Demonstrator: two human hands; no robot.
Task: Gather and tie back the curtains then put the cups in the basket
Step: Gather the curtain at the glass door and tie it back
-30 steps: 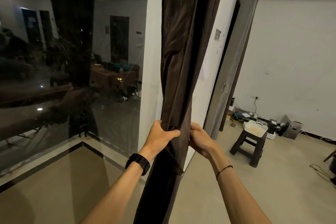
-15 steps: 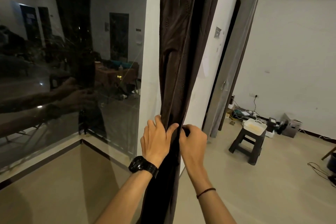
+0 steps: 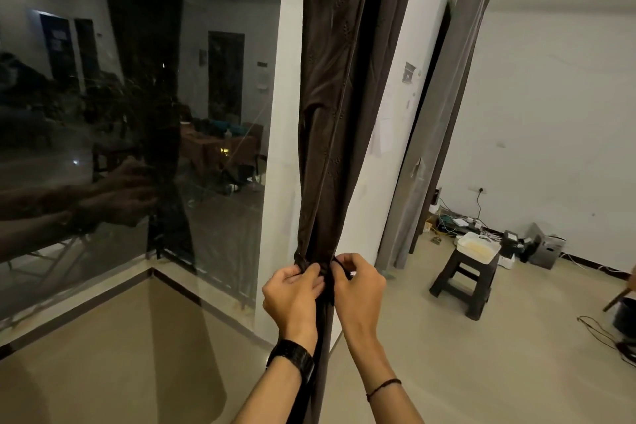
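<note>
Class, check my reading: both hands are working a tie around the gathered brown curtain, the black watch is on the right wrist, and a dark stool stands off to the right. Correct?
One slip: the black watch is on the left wrist; the right wrist wears only a thin cord bracelet. The head view shows it. Otherwise yes: left hand and right hand work the tie on the brown curtain, and the dark stool stands to the right.

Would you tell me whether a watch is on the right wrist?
No, the black watch sits on the wrist of the left hand; the right hand has only a thin cord.

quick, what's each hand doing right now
Left hand: closed, pinching the tie band around the gathered curtain.
Right hand: closed, pinching the band's other end.
</note>
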